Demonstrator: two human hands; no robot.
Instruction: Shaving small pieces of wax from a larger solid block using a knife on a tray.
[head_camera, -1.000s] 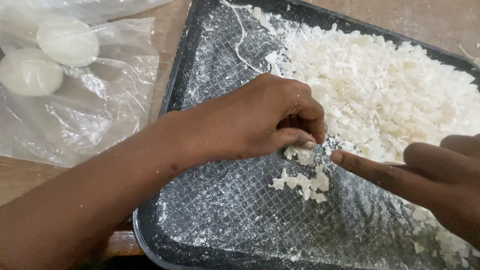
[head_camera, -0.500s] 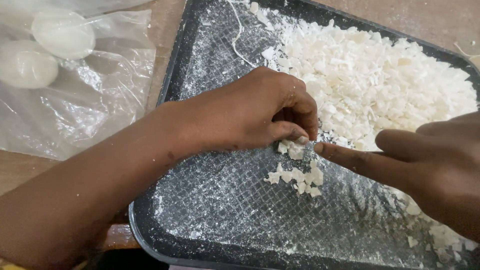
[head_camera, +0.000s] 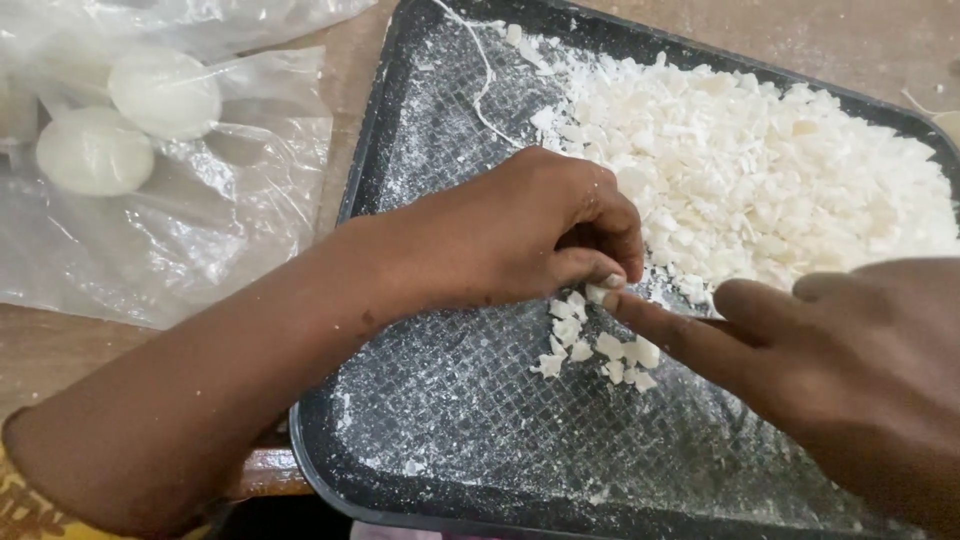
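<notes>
A dark rectangular tray (head_camera: 420, 130) with a dusty grid-patterned bottom holds a big heap of white flaky chunks (head_camera: 790, 180) in its far right part. My left hand (head_camera: 530, 235) rests on the tray's middle, fingers curled and pinching a small white piece (head_camera: 596, 293) at its fingertips. My right hand (head_camera: 850, 370) reaches in from the right, index finger stretched out, its tip touching that same piece. A small loose cluster of white bits (head_camera: 600, 345) lies on the tray just below the two fingertips.
A clear plastic bag (head_camera: 200, 230) lies on the wooden table (head_camera: 40, 345) left of the tray, with two round white lumps (head_camera: 130, 120) inside it. A thin white strand (head_camera: 480, 80) lies across the tray's far left part.
My right index finger has slid left until its tip meets my left fingertips. My left hand stays in place, and a few more white bits lie below it.
</notes>
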